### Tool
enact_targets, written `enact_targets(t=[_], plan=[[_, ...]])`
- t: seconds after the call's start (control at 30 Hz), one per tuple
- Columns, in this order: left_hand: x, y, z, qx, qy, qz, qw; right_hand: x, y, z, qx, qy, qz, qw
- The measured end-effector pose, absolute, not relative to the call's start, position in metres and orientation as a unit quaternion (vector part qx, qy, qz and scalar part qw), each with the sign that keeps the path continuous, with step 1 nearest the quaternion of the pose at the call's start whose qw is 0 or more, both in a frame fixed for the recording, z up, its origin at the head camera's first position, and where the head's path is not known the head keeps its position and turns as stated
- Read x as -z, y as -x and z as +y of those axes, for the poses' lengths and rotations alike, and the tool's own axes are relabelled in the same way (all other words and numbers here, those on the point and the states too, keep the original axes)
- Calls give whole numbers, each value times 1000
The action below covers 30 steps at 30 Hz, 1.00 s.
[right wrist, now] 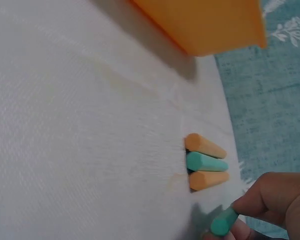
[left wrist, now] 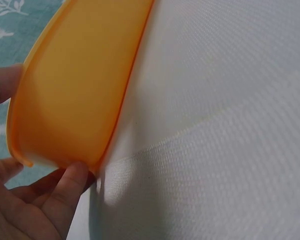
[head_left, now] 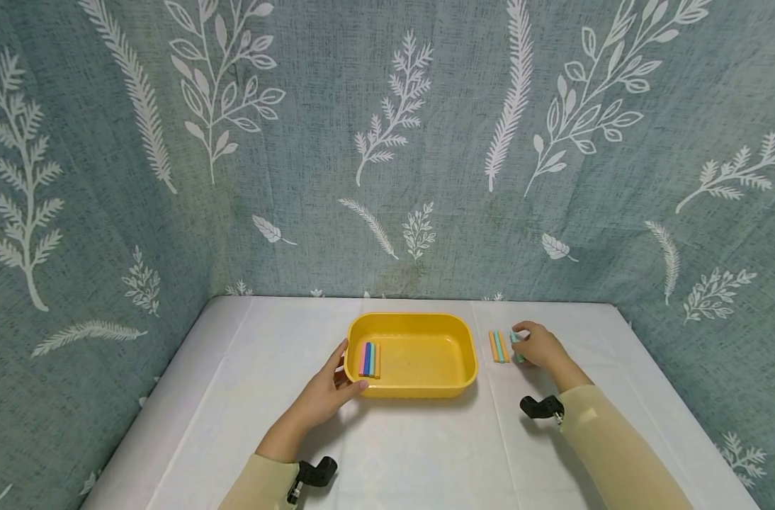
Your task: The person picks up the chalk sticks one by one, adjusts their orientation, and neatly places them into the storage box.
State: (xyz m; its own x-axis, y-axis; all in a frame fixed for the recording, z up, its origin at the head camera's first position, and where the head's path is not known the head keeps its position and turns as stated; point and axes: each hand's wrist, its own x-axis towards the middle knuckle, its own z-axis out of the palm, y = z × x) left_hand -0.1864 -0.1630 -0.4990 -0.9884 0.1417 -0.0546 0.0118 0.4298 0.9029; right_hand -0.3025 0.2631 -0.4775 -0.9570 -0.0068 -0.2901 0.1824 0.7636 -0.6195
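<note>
On the white-covered table stands a yellow plastic basin [head_left: 426, 392]. My left hand [head_left: 320, 400] grips its left end, thumb at the near corner and fingers along the side. Inside, at the left, several chalk sticks [head_left: 372, 360] lie side by side: pink, blue, green and orange. To the basin's right, my right hand [head_left: 540, 346] pinches a green chalk stick [right wrist: 223, 222] between thumb and fingers. Beside that hand, three chalk sticks lie in a row: an orange one [right wrist: 205, 145], a green one [right wrist: 207, 162] and another orange one [right wrist: 208, 180].
A blue-green curtain [head_left: 387, 234] with white leaf prints hangs behind the table and along both sides. Wrinkled white cloth [head_left: 426, 453] covers the table. Black wrist cameras sit on both of the person's sleeves.
</note>
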Motion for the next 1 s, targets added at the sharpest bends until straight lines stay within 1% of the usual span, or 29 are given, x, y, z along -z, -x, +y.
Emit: enact_targets(t=[0.27, 0.53, 1.0], plan=[[498, 186, -163, -534, -44, 842, 63, 466, 291, 267, 403, -42, 906, 121], [498, 186, -163, -531, -43, 844, 65, 453, 281, 264, 457, -46, 879, 124], [499, 188, -163, -524, -38, 848, 64, 424, 273, 246, 533, -19, 835, 133]])
